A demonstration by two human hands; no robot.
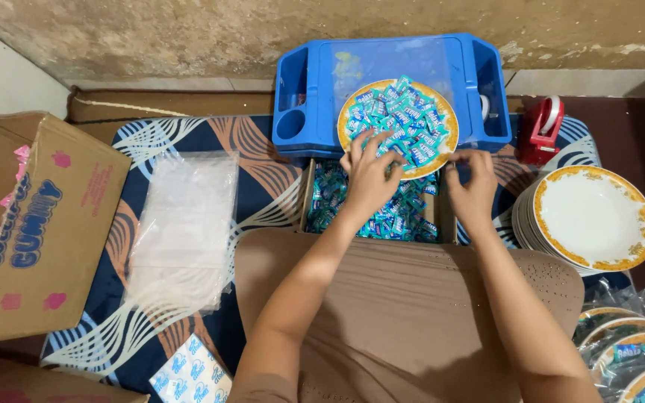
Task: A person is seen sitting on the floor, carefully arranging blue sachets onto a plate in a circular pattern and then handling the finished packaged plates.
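A white plate with a yellow rim (448,128) rests on a blue plastic tray (315,82) and is heaped with small teal wrapped candies (404,116). My left hand (371,172) lies on the near edge of the heap, fingers spread among the candies. My right hand (472,183) is at the plate's near right rim, fingers curled; whether it pinches a candy I cannot tell. Below both hands an open box (306,195) holds more teal candies (404,216).
A stack of clear plastic bags (184,224) lies on the patterned mat at left, beside a brown cardboard carton (35,224). Stacked empty yellow-rimmed plates (591,216) stand at right, a red tape dispenser (540,130) behind them. Bagged, filled plates (628,351) sit at bottom right.
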